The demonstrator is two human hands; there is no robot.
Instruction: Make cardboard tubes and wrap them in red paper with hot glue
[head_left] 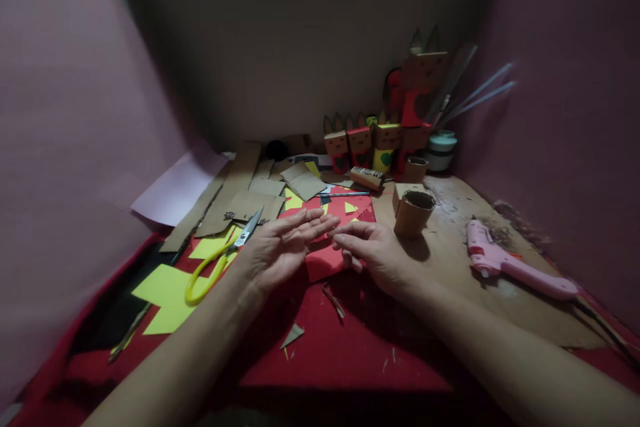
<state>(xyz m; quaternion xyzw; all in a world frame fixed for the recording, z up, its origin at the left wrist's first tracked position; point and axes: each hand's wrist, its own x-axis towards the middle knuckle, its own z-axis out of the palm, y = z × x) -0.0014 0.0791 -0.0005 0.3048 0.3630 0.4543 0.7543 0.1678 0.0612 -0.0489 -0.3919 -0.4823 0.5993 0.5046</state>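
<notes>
My left hand (pixel 280 250) lies over the red paper with its fingers stretched out flat and close together, pointing right, holding nothing. My right hand (pixel 373 250) rests palm down on a red paper piece (pixel 325 260), fingers extended toward the left, fingertips almost meeting those of the left hand. Yellow-handled scissors (pixel 225 257) lie just left of the left hand. A cardboard tube (pixel 413 211) stands upright just beyond the right hand.
A pink glue gun (pixel 515 267) lies on the cardboard sheet at the right. Yellow paper pieces (pixel 167 290) lie at the left, cardboard strips (pixel 235 193) behind. Finished tube figures (pixel 360 143) with ears stand at the back. Scraps (pixel 293 333) dot the red mat.
</notes>
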